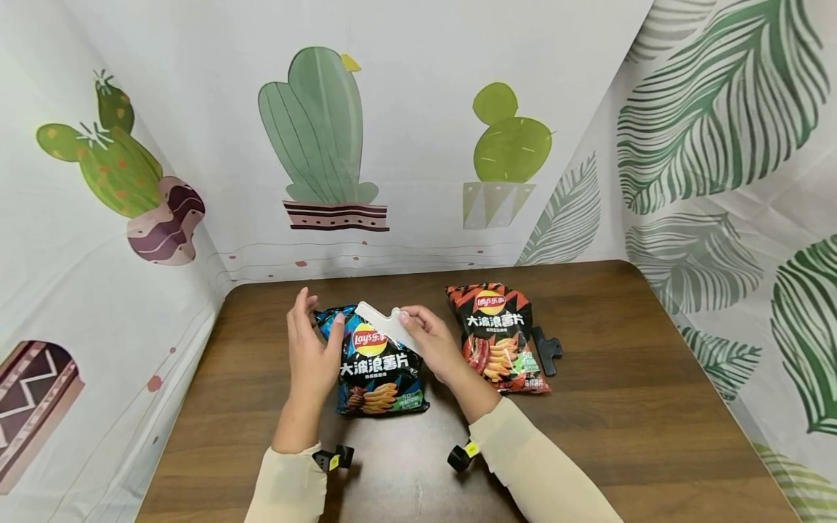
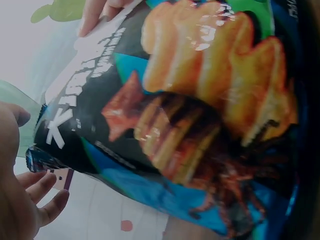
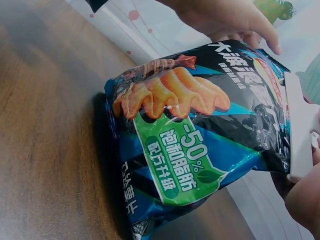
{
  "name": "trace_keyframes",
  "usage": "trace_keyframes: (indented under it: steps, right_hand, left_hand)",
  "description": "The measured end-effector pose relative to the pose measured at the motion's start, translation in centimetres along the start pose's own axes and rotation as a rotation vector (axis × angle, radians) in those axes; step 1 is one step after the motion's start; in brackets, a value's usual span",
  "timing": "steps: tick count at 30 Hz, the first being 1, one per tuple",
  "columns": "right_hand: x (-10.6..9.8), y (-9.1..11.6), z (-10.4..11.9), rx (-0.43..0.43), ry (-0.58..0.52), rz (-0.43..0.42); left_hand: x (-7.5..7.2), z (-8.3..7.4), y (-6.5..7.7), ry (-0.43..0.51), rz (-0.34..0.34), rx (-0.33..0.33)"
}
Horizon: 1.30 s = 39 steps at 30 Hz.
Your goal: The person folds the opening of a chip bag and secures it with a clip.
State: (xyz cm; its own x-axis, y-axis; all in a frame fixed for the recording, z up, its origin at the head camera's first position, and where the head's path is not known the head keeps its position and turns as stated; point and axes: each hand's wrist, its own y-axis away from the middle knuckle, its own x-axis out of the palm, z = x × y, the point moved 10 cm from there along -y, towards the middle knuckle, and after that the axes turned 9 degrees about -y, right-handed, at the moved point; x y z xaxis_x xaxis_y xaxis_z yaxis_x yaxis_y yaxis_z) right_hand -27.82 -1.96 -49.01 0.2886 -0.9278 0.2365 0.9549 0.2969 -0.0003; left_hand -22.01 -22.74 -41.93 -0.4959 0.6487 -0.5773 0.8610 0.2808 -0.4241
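Note:
A blue and black Lay's chip bag lies on the table in front of me, its front face up. My right hand pinches a white bag clip between thumb and fingers. The clip slants over the upper part of the bag; in the right wrist view the long white bar of the clip runs along the bag's top end. At the bag's upper left is my left hand, fingers spread and the thumb over the bag's edge. The left wrist view has these fingers loosely extended beside the bag's corner.
To the right lies a red and black Lay's chip bag. A black bag clip sits close along its right side. Behind the brown wooden table hangs a white cloth printed with cacti and leaves.

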Motion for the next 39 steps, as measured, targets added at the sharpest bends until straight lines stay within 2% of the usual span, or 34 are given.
trace_keyframes:
  steps: [5, 10, 13, 22, 30, 39]
  right_hand:
    - [-0.2, -0.1, -0.2, -0.008, 0.009, -0.014]
    - [-0.4, -0.2, -0.4, -0.019, -0.015, -0.03]
    - [-0.5, -0.1, -0.3, -0.023, -0.03, -0.046]
    - [-1.1, -0.1, -0.6, -0.006, -0.038, -0.108]
    - [-1.9, -0.2, -1.2, 0.017, 0.005, -0.162]
    - [-2.1, -0.3, -1.7, 0.036, -0.015, -0.18]
  left_hand:
    - [0.7, 1.1, 0.7, 0.04, 0.032, -0.057]
    - [1.5, 2.7, 1.5, 0.122, 0.066, -0.146]
    - [2.1, 3.6, 2.1, 0.139, 0.103, -0.188]
    - [3.9, 4.7, 3.8, 0.105, 0.219, -0.214]
    - [5.4, 6.0, 5.5, 0.022, 0.288, -0.288]
    - [6.5, 6.7, 6.3, 0.052, 0.29, -0.334]
